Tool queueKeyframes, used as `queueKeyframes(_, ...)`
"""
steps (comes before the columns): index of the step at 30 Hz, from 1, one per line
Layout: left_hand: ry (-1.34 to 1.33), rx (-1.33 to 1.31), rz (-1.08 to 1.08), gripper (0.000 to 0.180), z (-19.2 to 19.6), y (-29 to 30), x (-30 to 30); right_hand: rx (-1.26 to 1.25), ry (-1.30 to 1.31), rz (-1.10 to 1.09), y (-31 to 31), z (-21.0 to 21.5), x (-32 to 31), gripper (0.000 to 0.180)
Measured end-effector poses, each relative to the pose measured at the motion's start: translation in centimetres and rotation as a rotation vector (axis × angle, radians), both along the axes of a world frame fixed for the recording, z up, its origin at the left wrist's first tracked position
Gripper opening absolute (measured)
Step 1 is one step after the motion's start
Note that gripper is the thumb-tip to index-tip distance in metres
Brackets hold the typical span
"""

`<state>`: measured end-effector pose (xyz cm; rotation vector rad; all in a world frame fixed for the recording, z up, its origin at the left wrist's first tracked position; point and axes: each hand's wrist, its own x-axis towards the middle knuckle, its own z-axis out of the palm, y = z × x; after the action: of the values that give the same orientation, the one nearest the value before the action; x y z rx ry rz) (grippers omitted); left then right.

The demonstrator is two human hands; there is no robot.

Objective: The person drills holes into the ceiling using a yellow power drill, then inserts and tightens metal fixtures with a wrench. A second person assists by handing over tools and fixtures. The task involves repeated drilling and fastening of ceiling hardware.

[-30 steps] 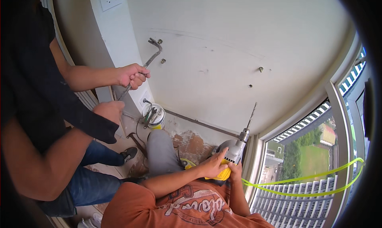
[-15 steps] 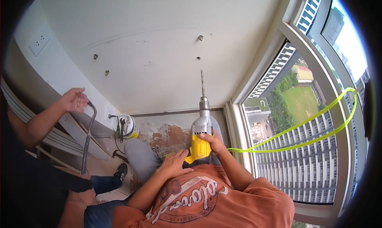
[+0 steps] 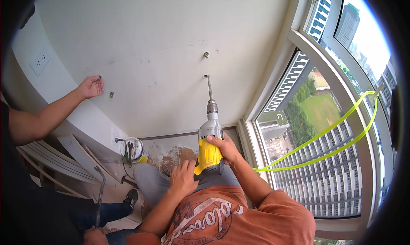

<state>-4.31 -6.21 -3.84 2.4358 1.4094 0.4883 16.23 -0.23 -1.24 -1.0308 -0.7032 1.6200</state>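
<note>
Starting bit (image 3: 209,89) at hole (image 3: 205,76), seemingly; right hand (image 3: 227,149) wrapped round drill (image 3: 210,155), left hand (image 3: 183,177) at its rear, grip unclear. Next wants steady, straight push.

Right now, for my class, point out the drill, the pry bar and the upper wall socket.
Drill (image 3: 208,153), head view: on its yellow housing.
Pry bar (image 3: 100,200), head view: on its shaft.
Upper wall socket (image 3: 40,63), head view: on its white plate.

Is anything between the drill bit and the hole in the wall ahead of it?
Nothing visible. The right hand grips the drill, the left hand is at its rear, and the bit has its tip right at the hole; whether it is inside, I cannot tell.
</note>
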Motion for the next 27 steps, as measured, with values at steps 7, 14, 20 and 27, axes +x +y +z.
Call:
queueKeyframes(7,0.015,-0.011,0.000,0.068,1.2,0.1,0.2,0.031,-0.004,-0.012,0.1,1.1,0.0,0.057)
queueKeyframes(14,0.017,-0.064,0.011,0.067,-0.2,0.5,0.2,-0.010,-0.014,0.063,1.0,-1.2,0.2,0.049)
queueKeyframes(20,0.046,-0.109,0.047,0.069,0.8,2.4,0.6,-0.045,-0.020,0.045,2.7,0.4,0.3,0.049)
queueKeyframes(27,0.026,0.028,0.038,0.071,0.2,3.1,0.9,-0.044,0.035,0.064,4.3,-2.1,1.1,0.049)
